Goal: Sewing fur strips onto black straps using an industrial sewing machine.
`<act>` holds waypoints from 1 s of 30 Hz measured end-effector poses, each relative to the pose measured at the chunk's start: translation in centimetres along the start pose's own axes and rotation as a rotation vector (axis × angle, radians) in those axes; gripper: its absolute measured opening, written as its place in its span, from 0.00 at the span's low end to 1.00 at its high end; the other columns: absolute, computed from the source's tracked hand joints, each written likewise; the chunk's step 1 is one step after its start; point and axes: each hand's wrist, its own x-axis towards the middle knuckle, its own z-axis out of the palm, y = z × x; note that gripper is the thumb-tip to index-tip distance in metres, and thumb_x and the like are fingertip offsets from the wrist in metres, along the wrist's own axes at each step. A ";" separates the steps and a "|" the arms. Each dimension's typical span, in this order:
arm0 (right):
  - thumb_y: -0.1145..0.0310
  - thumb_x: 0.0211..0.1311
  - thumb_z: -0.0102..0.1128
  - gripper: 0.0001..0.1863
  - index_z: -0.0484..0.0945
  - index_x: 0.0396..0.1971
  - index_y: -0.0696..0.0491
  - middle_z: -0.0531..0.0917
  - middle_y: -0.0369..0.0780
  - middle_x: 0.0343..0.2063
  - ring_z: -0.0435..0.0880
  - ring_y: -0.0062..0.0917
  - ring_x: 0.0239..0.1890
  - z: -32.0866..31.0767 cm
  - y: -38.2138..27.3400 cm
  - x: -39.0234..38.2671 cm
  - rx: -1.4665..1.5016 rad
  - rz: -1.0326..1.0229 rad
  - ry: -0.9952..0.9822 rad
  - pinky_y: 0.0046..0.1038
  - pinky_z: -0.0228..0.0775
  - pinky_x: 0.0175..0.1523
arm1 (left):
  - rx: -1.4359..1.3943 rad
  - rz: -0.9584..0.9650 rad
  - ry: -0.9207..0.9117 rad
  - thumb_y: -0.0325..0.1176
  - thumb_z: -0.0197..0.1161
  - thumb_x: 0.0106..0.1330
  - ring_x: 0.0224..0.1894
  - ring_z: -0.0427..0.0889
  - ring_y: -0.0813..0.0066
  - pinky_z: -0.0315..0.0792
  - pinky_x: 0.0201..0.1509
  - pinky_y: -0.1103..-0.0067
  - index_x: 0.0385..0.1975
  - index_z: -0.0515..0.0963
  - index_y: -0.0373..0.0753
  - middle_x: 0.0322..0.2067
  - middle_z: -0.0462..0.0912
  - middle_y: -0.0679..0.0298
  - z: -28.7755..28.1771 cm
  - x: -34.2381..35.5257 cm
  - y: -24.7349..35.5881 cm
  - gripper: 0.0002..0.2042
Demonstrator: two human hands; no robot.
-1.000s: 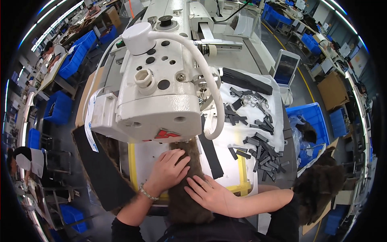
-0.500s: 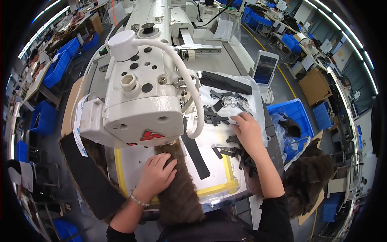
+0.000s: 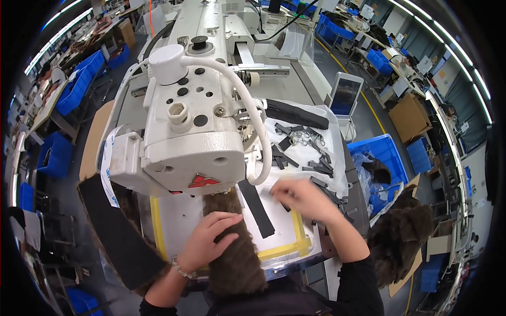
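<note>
My left hand [image 3: 211, 239] lies on a brown fur strip [image 3: 235, 263] that runs under the head of a white sewing machine [image 3: 195, 152]. Its fingers are stretched out, with the thumb apart. Over the right part of the white work surface, my right hand [image 3: 303, 197] has its fingers drawn together and slightly blurred; what is between them cannot be made out. Left of it lies a flat black strip [image 3: 256, 208]. Beyond it are small black strap pieces [image 3: 284, 158] and several metal rings [image 3: 301, 138] on a white sheet.
Yellow tape [image 3: 279, 248] edges the work surface. A black-backed fur piece [image 3: 118, 237] hangs at the left. On the right are a blue crate [image 3: 396, 150], a brown fur pile [image 3: 403, 231] and a small screen [image 3: 345, 95]. A rolled black piece [image 3: 295, 113] lies at the back.
My right hand has moved left and nearer, away from the strap pieces and rings, and its fingers have drawn together. My left hand has slid slightly nearer along the fur strip.
</note>
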 end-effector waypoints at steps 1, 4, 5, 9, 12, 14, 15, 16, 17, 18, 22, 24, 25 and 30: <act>0.73 0.64 0.59 0.08 0.80 0.41 0.58 0.85 0.39 0.32 0.84 0.19 0.34 1.7 -0.7 -0.2 0.259 -0.085 -0.223 0.24 0.74 0.40 | -0.168 -0.060 -0.052 0.26 0.69 0.57 0.48 0.78 0.61 0.73 0.53 0.72 0.52 0.77 0.38 0.45 0.79 0.60 -0.1 -0.2 0.3 0.21; 0.71 0.67 0.59 0.07 0.78 0.41 0.57 0.83 0.35 0.31 0.83 0.16 0.35 6.9 -2.5 -1.1 0.925 0.129 -0.717 0.18 0.74 0.40 | -0.449 0.033 -0.311 0.23 0.69 0.56 0.43 0.80 0.69 0.75 0.46 0.78 0.43 0.83 0.37 0.41 0.81 0.60 -1.2 -0.5 0.3 0.13; 0.70 0.67 0.60 0.07 0.78 0.41 0.56 0.83 0.33 0.30 0.83 0.14 0.34 8.2 -2.8 -1.5 1.017 0.231 -0.789 0.15 0.72 0.38 | -0.439 0.003 -0.331 0.23 0.69 0.56 0.43 0.80 0.69 0.75 0.46 0.78 0.43 0.83 0.37 0.41 0.81 0.60 -1.1 -0.6 0.2 0.13; 0.68 0.67 0.60 0.09 0.80 0.43 0.55 0.84 0.34 0.31 0.82 0.13 0.34 9.3 -2.8 -1.6 1.050 0.327 -0.916 0.17 0.71 0.37 | -0.704 0.030 -0.339 0.20 0.70 0.55 0.37 0.81 0.74 0.76 0.43 0.79 0.35 0.84 0.35 0.36 0.83 0.62 -0.8 -1.0 0.0 0.08; 0.72 0.57 0.64 0.09 0.80 0.39 0.53 0.84 0.39 0.31 0.83 0.26 0.31 4.9 -1.8 -2.0 0.161 -0.143 -0.253 0.28 0.74 0.38 | -0.760 -0.021 -0.263 0.20 0.70 0.54 0.32 0.81 0.76 0.76 0.39 0.81 0.32 0.83 0.35 0.32 0.84 0.64 -0.5 -1.3 0.2 0.07; 0.75 0.51 0.62 0.04 0.79 0.29 0.54 0.81 0.43 0.32 0.81 0.40 0.38 1.7 -0.8 -2.0 -0.778 0.088 0.351 0.37 0.75 0.42 | -0.765 -0.051 -0.171 0.20 0.69 0.55 0.31 0.81 0.78 0.75 0.37 0.82 0.31 0.83 0.35 0.30 0.84 0.65 -0.3 -1.6 0.5 0.06; 0.74 0.52 0.63 0.05 0.79 0.31 0.55 0.81 0.43 0.32 0.81 0.39 0.39 -0.2 -0.1 -1.9 -0.801 0.203 0.537 0.36 0.75 0.41 | -0.677 -0.137 -0.128 0.20 0.69 0.55 0.30 0.81 0.81 0.75 0.35 0.84 0.32 0.83 0.36 0.30 0.84 0.66 -0.4 -1.6 0.6 0.06; 0.73 0.53 0.65 0.06 0.79 0.31 0.56 0.80 0.43 0.33 0.81 0.40 0.39 -1.9 0.5 -2.3 -0.732 0.310 0.552 0.36 0.75 0.41 | -0.587 -0.217 -0.078 0.20 0.69 0.55 0.30 0.81 0.83 0.74 0.34 0.86 0.33 0.83 0.36 0.29 0.84 0.67 -0.4 -1.6 0.6 0.07; 0.75 0.52 0.66 0.06 0.79 0.31 0.58 0.80 0.44 0.32 0.82 0.40 0.37 -2.9 1.1 -2.6 -0.806 0.279 0.582 0.36 0.74 0.41 | -0.483 -0.169 0.001 0.21 0.68 0.56 0.28 0.79 0.87 0.73 0.32 0.88 0.36 0.83 0.36 0.29 0.84 0.68 -0.1 -1.6 0.8 0.08; 0.75 0.52 0.66 0.06 0.79 0.31 0.58 0.80 0.44 0.32 0.82 0.40 0.37 -3.2 1.7 -2.8 -0.808 0.265 0.572 0.36 0.74 0.41 | -0.484 -0.171 0.002 0.21 0.68 0.56 0.28 0.79 0.87 0.73 0.32 0.88 0.36 0.83 0.36 0.29 0.84 0.68 0.0 -1.5 0.9 0.08; 0.78 0.51 0.65 0.06 0.79 0.31 0.58 0.80 0.45 0.32 0.82 0.40 0.36 -3.5 3.3 -3.3 -0.630 0.322 0.426 0.35 0.74 0.41 | -0.286 -0.100 0.042 0.20 0.68 0.55 0.26 0.78 0.84 0.72 0.29 0.86 0.37 0.83 0.39 0.26 0.82 0.68 0.3 -1.0 0.6 0.10; 0.78 0.51 0.65 0.07 0.79 0.31 0.57 0.80 0.44 0.31 0.82 0.38 0.36 -3.3 3.4 -3.4 -0.592 0.320 0.454 0.35 0.74 0.41 | -0.225 -0.073 0.050 0.20 0.67 0.55 0.25 0.78 0.84 0.71 0.28 0.86 0.37 0.83 0.39 0.25 0.81 0.68 0.4 -0.9 0.5 0.10; 0.78 0.51 0.65 0.07 0.79 0.31 0.57 0.80 0.44 0.31 0.82 0.38 0.36 -3.2 3.3 -3.4 -0.594 0.302 0.450 0.35 0.74 0.41 | -0.224 -0.069 0.066 0.20 0.67 0.54 0.24 0.77 0.82 0.71 0.28 0.85 0.36 0.82 0.39 0.25 0.81 0.68 0.5 -0.9 0.4 0.10; 0.77 0.52 0.65 0.07 0.78 0.32 0.57 0.80 0.43 0.30 0.81 0.37 0.34 -2.5 2.5 -3.0 -0.596 0.320 0.502 0.34 0.73 0.40 | -0.166 -0.059 0.106 0.20 0.68 0.54 0.23 0.77 0.81 0.71 0.26 0.84 0.34 0.82 0.39 0.25 0.81 0.67 0.5 -1.0 0.1 0.09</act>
